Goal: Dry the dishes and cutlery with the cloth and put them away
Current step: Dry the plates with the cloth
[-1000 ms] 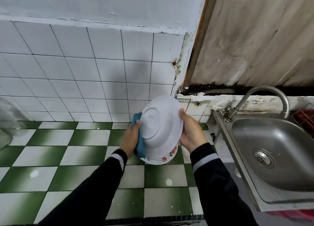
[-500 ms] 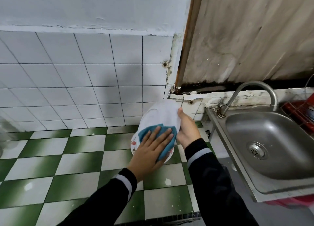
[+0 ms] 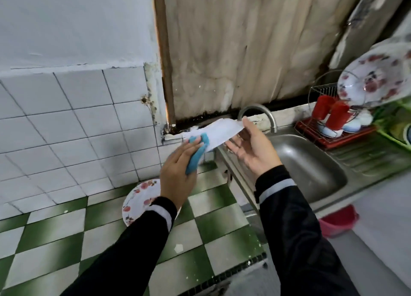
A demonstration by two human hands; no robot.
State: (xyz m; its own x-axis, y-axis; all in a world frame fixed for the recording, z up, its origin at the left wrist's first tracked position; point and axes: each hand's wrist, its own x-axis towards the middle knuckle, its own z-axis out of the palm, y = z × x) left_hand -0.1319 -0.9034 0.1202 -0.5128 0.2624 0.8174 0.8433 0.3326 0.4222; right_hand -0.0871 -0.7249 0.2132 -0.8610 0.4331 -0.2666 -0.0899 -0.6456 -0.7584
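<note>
The red wire dish rack point(image 3: 327, 142) right of the steel sink point(image 3: 311, 169) holds two upturned red plastic cups point(image 3: 337, 115), a row of pale bowls point(image 3: 351, 125) too crowded to count, and one big flowered plate point(image 3: 373, 80) standing on edge. One more round flowered plate point(image 3: 138, 201) lies flat on the green-and-white tiled tabletop point(image 3: 55, 240).

The single white shallow dish point(image 3: 220, 131) is in the air by the sink's left corner. It shows nearly edge-on, its long axis running left to right with the right end higher. The right hand point(image 3: 251, 149) pinches its right rim, thumb on top and fingers spread beneath. The left hand point(image 3: 178, 175), fingers straight and together, presses one blue cloth point(image 3: 196, 155) on its left end.
</note>
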